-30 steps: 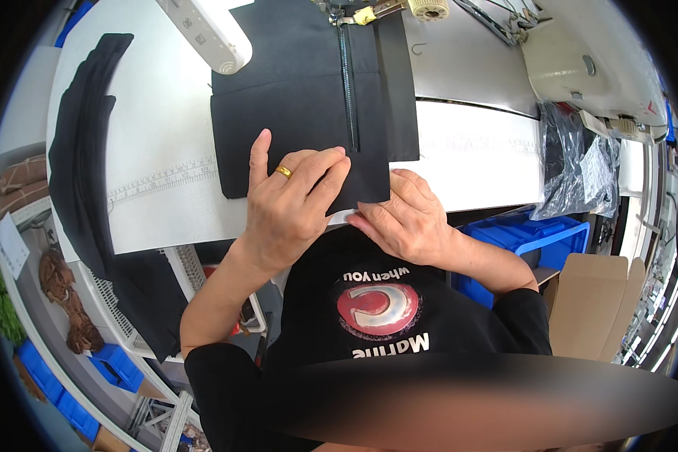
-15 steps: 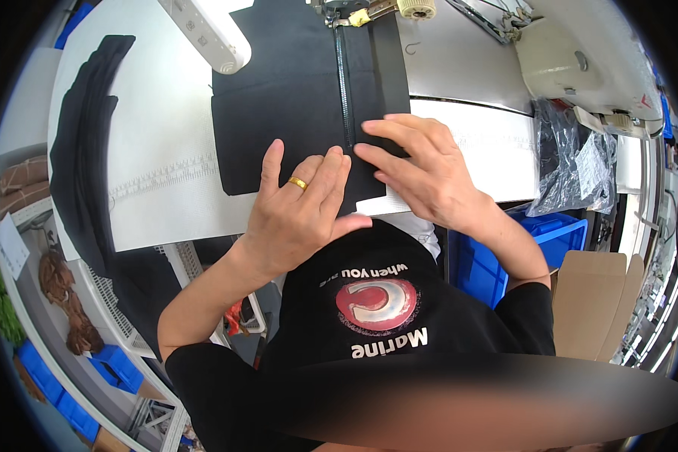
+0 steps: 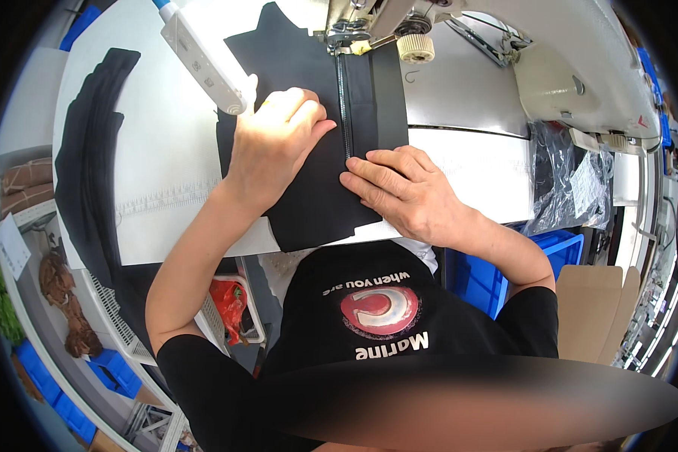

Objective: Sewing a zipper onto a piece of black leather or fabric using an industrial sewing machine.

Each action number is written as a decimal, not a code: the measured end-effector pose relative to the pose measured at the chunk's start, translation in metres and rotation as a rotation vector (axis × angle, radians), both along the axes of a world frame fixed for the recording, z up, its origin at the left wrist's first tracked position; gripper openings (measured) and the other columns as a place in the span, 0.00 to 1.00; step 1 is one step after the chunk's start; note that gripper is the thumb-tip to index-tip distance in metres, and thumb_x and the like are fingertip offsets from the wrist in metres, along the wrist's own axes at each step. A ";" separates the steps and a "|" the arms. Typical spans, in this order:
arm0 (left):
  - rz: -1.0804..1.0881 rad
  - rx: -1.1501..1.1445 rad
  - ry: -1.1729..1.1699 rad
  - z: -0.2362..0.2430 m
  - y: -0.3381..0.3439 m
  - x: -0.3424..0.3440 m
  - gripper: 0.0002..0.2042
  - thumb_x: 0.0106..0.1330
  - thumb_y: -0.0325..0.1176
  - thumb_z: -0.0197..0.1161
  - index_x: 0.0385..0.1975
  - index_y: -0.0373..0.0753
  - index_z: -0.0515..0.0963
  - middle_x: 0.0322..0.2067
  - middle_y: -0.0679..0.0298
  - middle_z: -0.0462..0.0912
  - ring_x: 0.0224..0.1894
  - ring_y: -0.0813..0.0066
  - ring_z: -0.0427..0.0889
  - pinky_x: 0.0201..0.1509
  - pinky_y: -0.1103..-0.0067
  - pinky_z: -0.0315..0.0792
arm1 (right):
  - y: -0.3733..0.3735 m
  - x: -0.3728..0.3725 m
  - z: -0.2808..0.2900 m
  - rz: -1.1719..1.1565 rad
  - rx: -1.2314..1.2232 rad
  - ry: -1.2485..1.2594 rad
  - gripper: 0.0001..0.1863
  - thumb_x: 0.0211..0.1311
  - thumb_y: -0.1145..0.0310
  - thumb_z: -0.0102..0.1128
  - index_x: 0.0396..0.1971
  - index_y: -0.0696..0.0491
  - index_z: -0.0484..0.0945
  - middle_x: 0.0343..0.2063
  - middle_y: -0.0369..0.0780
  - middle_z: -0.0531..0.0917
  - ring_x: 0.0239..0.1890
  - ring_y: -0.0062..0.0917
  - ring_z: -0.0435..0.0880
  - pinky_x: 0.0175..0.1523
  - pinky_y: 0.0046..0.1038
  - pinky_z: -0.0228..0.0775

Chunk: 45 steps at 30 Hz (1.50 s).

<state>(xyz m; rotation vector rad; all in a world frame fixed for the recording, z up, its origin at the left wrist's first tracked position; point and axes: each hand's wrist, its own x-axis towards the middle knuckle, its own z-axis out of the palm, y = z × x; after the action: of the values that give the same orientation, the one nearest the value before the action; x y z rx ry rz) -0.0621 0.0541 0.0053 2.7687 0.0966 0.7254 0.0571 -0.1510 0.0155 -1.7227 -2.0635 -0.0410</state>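
A piece of black fabric [image 3: 309, 203] with a dark zipper [image 3: 343, 98] running lengthwise lies on the white sewing table. The zipper's far end is under the presser foot of a sewing machine [image 3: 497, 53]. Left of the zipper, my left hand [image 3: 271, 143] is over the fabric, its fingers curled and the thumb drawn in toward them; whatever they grip is hidden. My right hand [image 3: 407, 188] rests with extended fingers on the fabric, fingertips by the zipper's near end.
A white lamp-like arm [image 3: 203, 60] reaches in beside my left hand. Folded black fabric [image 3: 90, 151] hangs over the table's left side. At right are a clear plastic bag [image 3: 572, 181], a blue crate [image 3: 471, 275] and a cardboard box [image 3: 591, 309]. A white basket [image 3: 256, 331] stands below the table.
My left hand has moved away from me and curled its fingers. My right hand has come slightly nearer and lies flatter. The fabric's far left part now shows a pointed corner.
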 end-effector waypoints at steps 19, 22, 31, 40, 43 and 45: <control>-0.054 -0.051 -0.065 0.002 0.010 0.010 0.11 0.49 0.34 0.73 0.32 0.43 0.80 0.43 0.73 0.83 0.40 0.71 0.78 0.49 0.75 0.67 | 0.002 0.009 0.007 0.019 -0.032 0.026 0.22 0.47 0.69 0.66 0.47 0.53 0.80 0.50 0.39 0.79 0.50 0.31 0.77 0.51 0.31 0.69; -0.069 -0.092 -0.079 0.001 0.012 0.011 0.11 0.48 0.34 0.73 0.31 0.43 0.80 0.43 0.73 0.83 0.40 0.72 0.78 0.50 0.73 0.66 | 0.004 0.010 0.006 0.028 -0.023 0.028 0.21 0.47 0.70 0.66 0.45 0.54 0.81 0.49 0.39 0.79 0.48 0.31 0.78 0.49 0.30 0.70; -0.072 -0.056 -0.102 0.000 0.015 0.013 0.11 0.49 0.35 0.73 0.31 0.44 0.80 0.42 0.74 0.83 0.39 0.72 0.78 0.51 0.73 0.66 | 0.006 0.013 0.003 0.023 0.027 0.054 0.20 0.45 0.69 0.69 0.43 0.54 0.82 0.48 0.39 0.80 0.46 0.29 0.79 0.45 0.28 0.71; -0.018 0.121 -0.103 -0.005 0.006 0.009 0.14 0.50 0.35 0.71 0.36 0.41 0.82 0.44 0.70 0.84 0.40 0.73 0.78 0.58 0.65 0.66 | 0.012 0.020 0.003 0.016 -0.013 0.043 0.21 0.47 0.69 0.70 0.45 0.53 0.81 0.49 0.38 0.79 0.49 0.30 0.78 0.47 0.30 0.72; 0.009 0.055 -0.011 -0.006 0.005 0.004 0.17 0.53 0.40 0.71 0.43 0.45 0.82 0.49 0.76 0.82 0.43 0.76 0.79 0.66 0.57 0.56 | 0.014 0.020 0.004 0.015 -0.010 0.043 0.22 0.46 0.69 0.70 0.45 0.53 0.80 0.49 0.37 0.78 0.50 0.30 0.77 0.48 0.31 0.72; -0.005 0.081 -0.020 -0.006 0.008 0.003 0.18 0.52 0.40 0.71 0.43 0.44 0.82 0.49 0.76 0.83 0.43 0.75 0.79 0.65 0.57 0.56 | 0.015 0.020 0.004 0.018 0.005 0.010 0.22 0.46 0.69 0.70 0.45 0.53 0.80 0.50 0.37 0.78 0.50 0.30 0.77 0.49 0.31 0.72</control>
<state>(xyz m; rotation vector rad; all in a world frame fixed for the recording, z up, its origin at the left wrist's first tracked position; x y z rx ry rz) -0.0592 0.0617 -0.0004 2.8364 0.0571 0.7718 0.0775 -0.1356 0.0193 -1.6979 -2.0702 -0.0314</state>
